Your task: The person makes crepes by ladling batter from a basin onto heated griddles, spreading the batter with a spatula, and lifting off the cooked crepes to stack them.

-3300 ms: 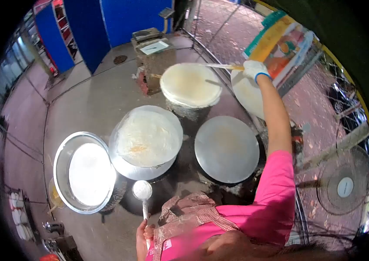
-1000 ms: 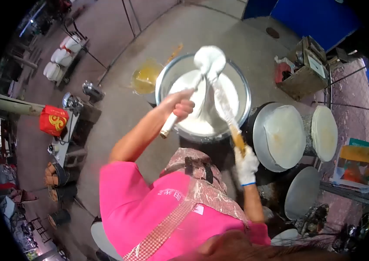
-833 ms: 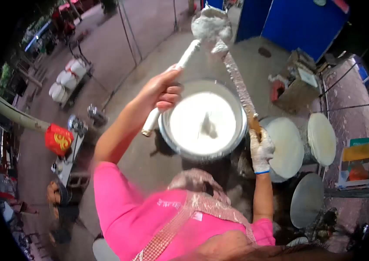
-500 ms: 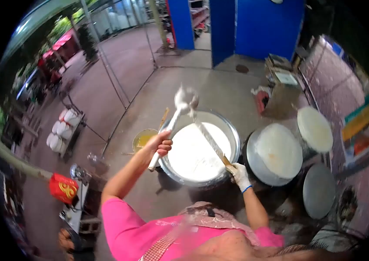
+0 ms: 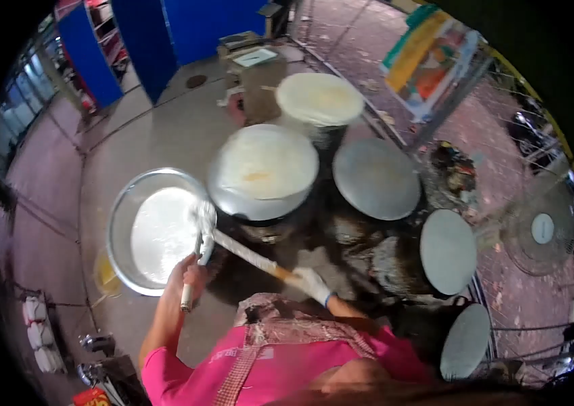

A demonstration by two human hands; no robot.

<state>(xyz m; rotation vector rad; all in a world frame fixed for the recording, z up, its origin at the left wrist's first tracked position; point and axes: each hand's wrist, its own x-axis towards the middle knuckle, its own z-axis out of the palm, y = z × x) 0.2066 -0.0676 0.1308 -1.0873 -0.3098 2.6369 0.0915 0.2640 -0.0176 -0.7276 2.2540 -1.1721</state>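
A wide metal basin (image 5: 124,260) holds white batter (image 5: 162,237). My bare left hand (image 5: 194,274) is wrapped round a white-handled tool (image 5: 187,299) at the basin's near right side; its batter-coated head is blurred. My right hand (image 5: 310,284), in a white glove with a blue cuff, grips a wooden-handled stick (image 5: 246,254). Batter covers its far part, which meets the other tool's head over the basin's right rim. Beyond, a round griddle (image 5: 222,186) bears a pale thin sheet of batter (image 5: 266,159).
More round griddles stand to the right: a pale-topped one (image 5: 320,99) behind, a grey one (image 5: 376,179), and light discs (image 5: 448,252) farther right. A cardboard box (image 5: 263,88) sits at the back. A fan (image 5: 534,230) stands far right. Yellow liquid (image 5: 105,274) is left of the basin.
My view has turned right. Both tools have come from above the basin's far edge to its right rim, beside the griddle. Each hand keeps its hold.
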